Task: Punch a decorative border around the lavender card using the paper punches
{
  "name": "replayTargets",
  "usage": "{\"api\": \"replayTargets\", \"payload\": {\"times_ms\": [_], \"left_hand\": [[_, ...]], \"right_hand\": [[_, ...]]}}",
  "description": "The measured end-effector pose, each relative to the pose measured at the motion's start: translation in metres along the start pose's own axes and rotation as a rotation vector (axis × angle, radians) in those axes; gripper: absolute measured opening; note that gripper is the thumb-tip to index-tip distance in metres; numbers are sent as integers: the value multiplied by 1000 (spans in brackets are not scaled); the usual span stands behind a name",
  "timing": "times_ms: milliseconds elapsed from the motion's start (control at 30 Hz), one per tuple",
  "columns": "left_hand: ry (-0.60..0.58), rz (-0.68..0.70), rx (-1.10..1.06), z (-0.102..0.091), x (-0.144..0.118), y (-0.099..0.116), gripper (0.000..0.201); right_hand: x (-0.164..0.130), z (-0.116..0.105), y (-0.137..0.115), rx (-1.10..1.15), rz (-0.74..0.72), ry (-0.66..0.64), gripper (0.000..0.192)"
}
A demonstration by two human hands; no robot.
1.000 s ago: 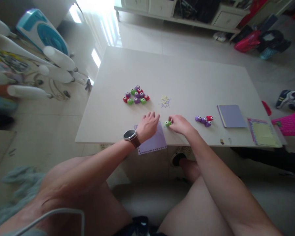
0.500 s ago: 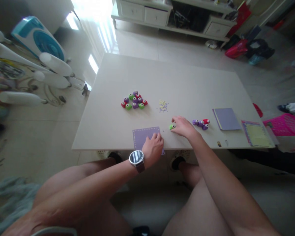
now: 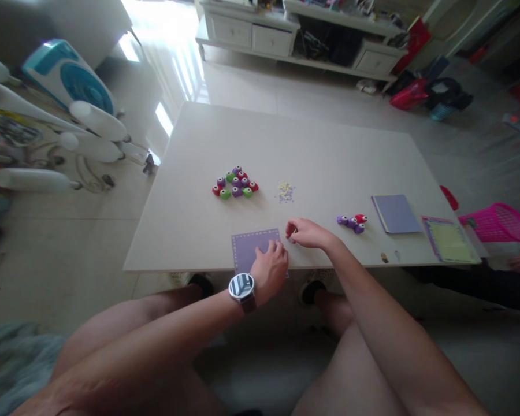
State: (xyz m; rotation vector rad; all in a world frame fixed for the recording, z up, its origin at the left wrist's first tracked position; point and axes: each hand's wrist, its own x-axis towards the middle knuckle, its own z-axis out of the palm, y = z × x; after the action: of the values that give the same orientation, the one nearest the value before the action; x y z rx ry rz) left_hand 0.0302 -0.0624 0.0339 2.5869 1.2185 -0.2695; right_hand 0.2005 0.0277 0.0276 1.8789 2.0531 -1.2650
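Head view: the purple sheet [image 3: 247,248] lies beneath the left hand [image 3: 271,268], its fingers loosely spread, gripping nothing. The right hand [image 3: 307,233] has moved just beside the sheet's right edge, bringing both hands to it; the fingers are curled, their hold impossible to tell.

Strong light glares off the glossy floor [image 3: 177,63] at upper left — almost white there — while dim shadow lies below the table [image 3: 320,153]. Wide-angle distortion stretches the edges, and soft blur hides fine detail at the right hand [image 3: 308,233].
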Motion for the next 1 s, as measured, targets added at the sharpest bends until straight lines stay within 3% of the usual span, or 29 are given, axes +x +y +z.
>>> {"api": "replayTargets", "payload": {"times_ms": [100,267,367,633,867,1000], "left_hand": [[-11,2,13,0,0,0,49],[-22,16,4,1,0,-2,53],[-24,14,1,2,0,-2,54],[-37,12,2,0,0,-2,54],[-21,18,25,5,-1,-2,55],[-22,13,25,5,-1,-1,56]], "right_hand": [[1,1,-2,-4,0,25,25],[-3,-8,-12,-19,25,253,47],[-6,-14,-13,-82,31,318,45],[-17,-19,-5,-378,-1,278,28],[-17,-11,-10,-423,25,182,28],[-21,-15,-13,-472,119,136,29]]}}
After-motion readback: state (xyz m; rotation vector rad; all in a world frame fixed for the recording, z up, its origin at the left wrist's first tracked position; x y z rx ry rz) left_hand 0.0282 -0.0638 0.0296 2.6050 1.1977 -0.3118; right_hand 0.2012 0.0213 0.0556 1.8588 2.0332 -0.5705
